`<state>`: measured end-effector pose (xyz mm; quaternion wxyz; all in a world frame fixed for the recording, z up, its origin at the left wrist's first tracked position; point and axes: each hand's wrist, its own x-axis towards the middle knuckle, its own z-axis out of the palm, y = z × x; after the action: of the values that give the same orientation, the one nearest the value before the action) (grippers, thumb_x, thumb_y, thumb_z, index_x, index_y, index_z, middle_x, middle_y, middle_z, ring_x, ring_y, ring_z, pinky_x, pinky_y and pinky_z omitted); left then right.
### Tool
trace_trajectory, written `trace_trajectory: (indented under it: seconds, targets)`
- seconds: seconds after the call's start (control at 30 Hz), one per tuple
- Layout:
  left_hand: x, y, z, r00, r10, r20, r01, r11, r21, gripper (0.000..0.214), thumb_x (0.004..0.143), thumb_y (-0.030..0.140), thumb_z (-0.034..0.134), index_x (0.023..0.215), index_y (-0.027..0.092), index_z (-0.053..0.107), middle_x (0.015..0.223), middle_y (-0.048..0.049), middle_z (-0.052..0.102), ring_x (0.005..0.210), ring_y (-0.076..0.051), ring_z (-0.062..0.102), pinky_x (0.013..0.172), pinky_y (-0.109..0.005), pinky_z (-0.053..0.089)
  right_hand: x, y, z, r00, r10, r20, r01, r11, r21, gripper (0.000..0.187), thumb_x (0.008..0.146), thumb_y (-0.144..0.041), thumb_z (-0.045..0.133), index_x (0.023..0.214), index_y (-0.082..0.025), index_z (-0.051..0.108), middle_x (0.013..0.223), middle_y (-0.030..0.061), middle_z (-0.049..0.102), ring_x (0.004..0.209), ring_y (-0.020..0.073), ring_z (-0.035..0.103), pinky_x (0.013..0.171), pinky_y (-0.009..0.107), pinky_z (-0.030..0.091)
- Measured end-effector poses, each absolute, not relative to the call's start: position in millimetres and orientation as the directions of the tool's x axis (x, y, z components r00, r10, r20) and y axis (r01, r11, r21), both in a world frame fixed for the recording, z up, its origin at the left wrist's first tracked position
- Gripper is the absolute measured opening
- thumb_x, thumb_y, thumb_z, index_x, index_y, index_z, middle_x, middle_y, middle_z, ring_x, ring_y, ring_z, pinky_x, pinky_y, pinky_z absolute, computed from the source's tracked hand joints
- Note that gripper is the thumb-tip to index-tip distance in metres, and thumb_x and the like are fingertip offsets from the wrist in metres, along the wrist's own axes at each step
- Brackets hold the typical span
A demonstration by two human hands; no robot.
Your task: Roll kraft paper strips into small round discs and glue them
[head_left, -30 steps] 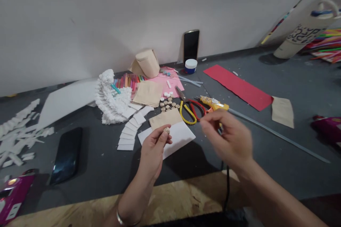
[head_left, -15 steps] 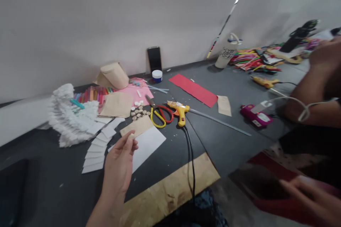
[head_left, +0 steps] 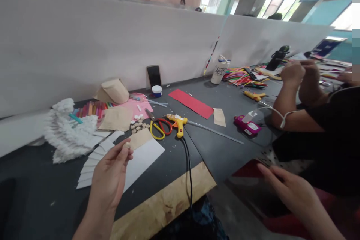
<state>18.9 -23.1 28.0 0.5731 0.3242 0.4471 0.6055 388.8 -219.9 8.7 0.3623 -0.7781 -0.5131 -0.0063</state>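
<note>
My left hand [head_left: 111, 170] pinches a small round beige piece [head_left: 127, 145] between thumb and fingertips, above a white paper sheet [head_left: 143, 161]. A brown paper piece [head_left: 140, 138] lies over that sheet's far end. Just beyond are several small round brown pieces [head_left: 137, 126] and white discs [head_left: 138, 117]. Scissors [head_left: 157, 129] with yellow and red handles lie beside a yellow glue gun [head_left: 179, 124], which has a long glue stick in its back. My right hand [head_left: 292, 191] is off the table at lower right, fingers stretched out, with nothing visible in it.
Fanned white cards [head_left: 87, 174] and a fluffy white bundle [head_left: 67, 135] lie at left. A red paper strip [head_left: 191, 103], a phone [head_left: 154, 77] and a lidded jar [head_left: 156, 90] stand farther back. At right, a co-worker's arms [head_left: 292, 108] rest near a purple glue gun [head_left: 247, 125].
The view has tilted up and turned right, showing more beyond the partition. My right hand has come further into view, and the co-worker's two hands now show together. My left hand keeps its pinch.
</note>
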Motion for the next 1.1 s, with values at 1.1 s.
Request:
trace_trajectory:
  seconds: [1.1]
  targets:
    - [-7, -24, 12, 0.101, 0.995, -0.001, -0.263, 0.027, 0.964, 0.026, 0.083, 0.035, 0.069, 0.104, 0.02, 0.074, 0.084, -0.0039, 0.065, 0.076, -0.013, 0.056, 0.068, -0.024, 0.045, 199, -1, 32, -0.113, 0.883, 0.456, 0.566, 0.435, -0.701, 0.016, 0.091, -0.023, 0.054, 0.104, -0.022, 0.063, 0.092, 0.0045, 0.068, 0.074, 0.0152, 0.062, 0.066, 0.028, 0.05]
